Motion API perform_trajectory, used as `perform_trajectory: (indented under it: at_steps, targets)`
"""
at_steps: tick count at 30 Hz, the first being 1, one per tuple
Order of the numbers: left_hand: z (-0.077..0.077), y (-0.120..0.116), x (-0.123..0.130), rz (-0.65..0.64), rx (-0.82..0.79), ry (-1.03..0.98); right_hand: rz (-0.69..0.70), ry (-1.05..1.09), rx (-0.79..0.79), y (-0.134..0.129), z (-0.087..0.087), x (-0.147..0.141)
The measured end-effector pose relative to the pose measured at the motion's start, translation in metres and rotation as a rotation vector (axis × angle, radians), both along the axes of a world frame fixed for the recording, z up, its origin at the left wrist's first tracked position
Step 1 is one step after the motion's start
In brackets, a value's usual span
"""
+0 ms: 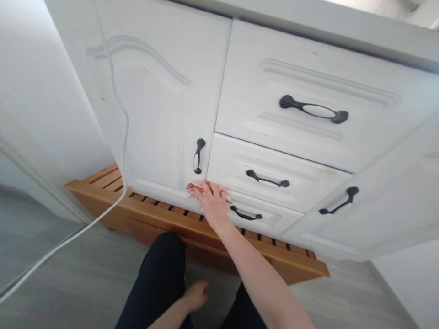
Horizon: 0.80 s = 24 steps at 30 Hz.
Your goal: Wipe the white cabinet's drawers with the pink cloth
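Cloth against the cabinet front, low down.

We note a small cloth (194, 188), red or pink with a paler part, bunched and pressed flat against the white cabinet door (154, 114) at its lower right corner, just below the door's black handle (198, 156). Most of the cloth lies hidden under our right hand (213, 199); only its left edge shows, beside the seam with the drawers.
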<state>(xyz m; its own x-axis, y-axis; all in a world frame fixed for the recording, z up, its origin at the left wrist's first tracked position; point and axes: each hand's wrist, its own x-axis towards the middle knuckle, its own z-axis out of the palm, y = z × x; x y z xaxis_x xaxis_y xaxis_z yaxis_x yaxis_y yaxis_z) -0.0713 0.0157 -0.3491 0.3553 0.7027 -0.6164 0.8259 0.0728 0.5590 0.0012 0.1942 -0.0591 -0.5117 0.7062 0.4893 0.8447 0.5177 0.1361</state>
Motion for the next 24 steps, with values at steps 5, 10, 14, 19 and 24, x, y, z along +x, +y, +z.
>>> perform_trajectory:
  at_steps: [5,10,14,19,24]
  targets:
    - [-0.003,0.009,-0.006,0.05,0.026,0.072,0.131,-0.069,0.042,0.006,-0.004,0.021]
    - [-0.011,0.003,-0.003,0.003,-0.021,0.071,0.092,-0.124,0.119,-0.016,-0.004,0.102]
    - [-0.018,0.004,0.0,-0.01,-0.036,0.069,-0.017,-0.137,0.137,-0.04,-0.001,0.166]
    - [-0.021,0.007,0.0,-0.013,-0.022,0.066,-0.207,-0.161,0.132,-0.07,-0.004,0.239]
    - [-0.022,0.008,-0.002,-0.026,-0.005,0.066,-0.345,-0.074,0.14,-0.089,-0.023,0.283]
